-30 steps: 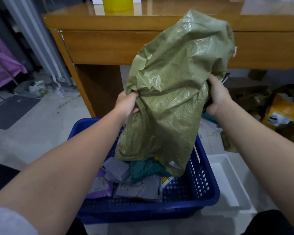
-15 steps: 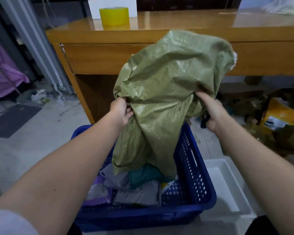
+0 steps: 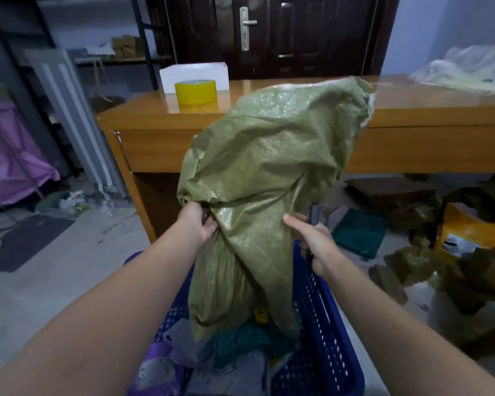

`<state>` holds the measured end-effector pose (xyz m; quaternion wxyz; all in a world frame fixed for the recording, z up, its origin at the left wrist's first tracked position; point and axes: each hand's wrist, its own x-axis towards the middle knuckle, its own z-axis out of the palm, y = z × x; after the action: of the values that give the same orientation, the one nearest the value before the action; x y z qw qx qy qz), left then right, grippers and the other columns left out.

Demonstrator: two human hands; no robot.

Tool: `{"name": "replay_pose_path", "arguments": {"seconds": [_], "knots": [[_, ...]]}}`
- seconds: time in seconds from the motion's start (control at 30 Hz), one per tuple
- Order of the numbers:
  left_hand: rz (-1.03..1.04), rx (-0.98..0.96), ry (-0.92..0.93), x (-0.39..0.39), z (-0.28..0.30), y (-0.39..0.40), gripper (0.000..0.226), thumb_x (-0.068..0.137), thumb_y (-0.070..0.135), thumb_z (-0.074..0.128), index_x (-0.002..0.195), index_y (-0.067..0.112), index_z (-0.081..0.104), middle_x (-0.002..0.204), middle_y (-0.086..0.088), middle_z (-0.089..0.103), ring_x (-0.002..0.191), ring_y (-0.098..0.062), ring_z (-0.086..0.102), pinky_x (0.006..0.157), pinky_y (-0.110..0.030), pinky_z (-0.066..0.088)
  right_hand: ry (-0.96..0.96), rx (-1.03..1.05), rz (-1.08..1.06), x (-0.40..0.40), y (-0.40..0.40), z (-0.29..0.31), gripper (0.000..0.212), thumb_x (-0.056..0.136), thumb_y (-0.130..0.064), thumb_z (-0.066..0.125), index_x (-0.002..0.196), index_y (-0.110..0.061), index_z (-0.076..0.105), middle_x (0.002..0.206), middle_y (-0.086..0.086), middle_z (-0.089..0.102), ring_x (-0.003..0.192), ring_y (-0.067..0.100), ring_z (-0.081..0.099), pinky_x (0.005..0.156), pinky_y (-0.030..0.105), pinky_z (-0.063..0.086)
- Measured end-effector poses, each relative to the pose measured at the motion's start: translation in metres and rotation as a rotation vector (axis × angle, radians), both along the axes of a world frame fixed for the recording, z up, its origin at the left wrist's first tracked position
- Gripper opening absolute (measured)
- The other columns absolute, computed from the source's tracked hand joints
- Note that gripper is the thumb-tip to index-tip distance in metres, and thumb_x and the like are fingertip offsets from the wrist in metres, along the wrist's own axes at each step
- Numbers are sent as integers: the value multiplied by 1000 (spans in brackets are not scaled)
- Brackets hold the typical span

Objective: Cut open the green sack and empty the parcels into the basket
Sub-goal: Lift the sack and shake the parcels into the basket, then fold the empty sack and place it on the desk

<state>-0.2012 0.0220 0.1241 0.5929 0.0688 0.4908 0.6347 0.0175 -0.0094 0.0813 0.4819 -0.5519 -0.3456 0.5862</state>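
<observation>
Left hand [image 3: 198,224]: fingers curled into a bunched fold on the left side of the green sack [image 3: 265,178], gripping the cloth about halfway up.

Right hand [image 3: 312,241]: thumb laid flat against the sack's right side, other fingers wrapped round a dark, narrow tool [image 3: 315,214] whose tip sticks up above the knuckles; whether these fingers also pinch the cloth cannot be told.

Green sack: woven plastic, held upright between both hands, closed end uppermost and in front of the desk edge, open end hanging down inside the basket [image 3: 320,324].

Basket: blue plastic, perforated walls, standing on the floor directly below the sack, between the forearms.

Parcels [image 3: 235,375]: grey, purple and dark green soft bags, heaped in the basket; the dark green one lies at the mouth of the sack.

Desk [image 3: 155,144]: brown wood, glossy top, just behind the sack. On it, a roll of yellow tape [image 3: 195,92] with a white card [image 3: 193,74] standing behind it.

Door [image 3: 283,32]: dark, metal handle, behind the desk.

Floor, right: brown cartons [image 3: 406,207], a yellow package [image 3: 466,232], a flat dark green bag [image 3: 359,232].

Floor, left: a purple cloth [image 3: 15,167], a dark mat [image 3: 23,241].
</observation>
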Motion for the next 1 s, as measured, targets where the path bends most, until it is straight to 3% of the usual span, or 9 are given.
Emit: {"name": "replay_pose_path", "arguments": {"seconds": [0.13,0.27,0.43,0.5,0.57,0.67,0.73,0.83,1.0], "knots": [[-96,-3,84,-5,3,-7,37,101,16,48,137,8,47,124,-12,55,121,-26,57,93,-34,52,79,-9,5,-12,15,16,19,94,-22,65,109,-11,66,90,6,69,68,16,62,48,24,46],[-166,-25,425,-24,-4,-14,31,97,13,57,126,6,52,93,-7,60,82,-19,61,61,-23,54,-47,8,-69,-4,21,20,19,101,-21,54,116,-14,61,85,3,66,66,17,60,45,22,44],[-279,-9,579,-36,-12,-19,39,92,8,55,130,9,48,99,-7,59,88,-22,60,83,-34,53,-159,34,-121,7,22,31,15,96,-15,57,111,-13,60,93,8,67,81,25,64,68,35,55],[-281,40,511,-42,-11,-21,35,85,3,46,119,6,53,107,-11,59,94,-26,60,84,-38,53,-228,43,-172,11,26,33,26,90,-15,62,116,-10,59,107,15,67,95,33,65,89,47,55],[-233,86,468,-48,-12,-23,27,80,3,40,101,8,56,106,-11,60,96,-28,60,91,-44,52,-293,53,-203,17,28,35,35,86,-15,66,118,-8,54,112,19,64,98,37,64,92,51,53],[-151,21,886,-58,-17,-24,5,90,19,48,95,17,48,97,-5,55,88,-22,55,83,-43,51,-374,57,-158,19,26,35,29,88,-12,65,112,-6,49,102,17,59,84,32,60,75,40,53],[-133,-32,1160,-61,-25,-30,13,93,22,52,100,16,43,88,-1,48,76,-18,47,68,-37,43,-456,59,-131,15,20,30,19,87,-8,63,105,-8,54,99,19,63,85,35,62,77,42,53],[-207,-36,1401,-63,-44,-44,12,93,9,47,98,17,40,80,0,46,70,-20,45,58,-33,36,-601,68,-133,5,8,17,16,85,-8,59,99,-12,65,97,18,70,91,37,67,85,49,56],[-303,-22,1750,-65,-63,-69,21,95,7,43,84,13,60,83,-6,60,76,-28,52,60,-34,37,-719,-19,-58,-4,-9,0,26,89,-16,55,111,-3,60,92,13,63,90,36,64,82,42,54]]}}
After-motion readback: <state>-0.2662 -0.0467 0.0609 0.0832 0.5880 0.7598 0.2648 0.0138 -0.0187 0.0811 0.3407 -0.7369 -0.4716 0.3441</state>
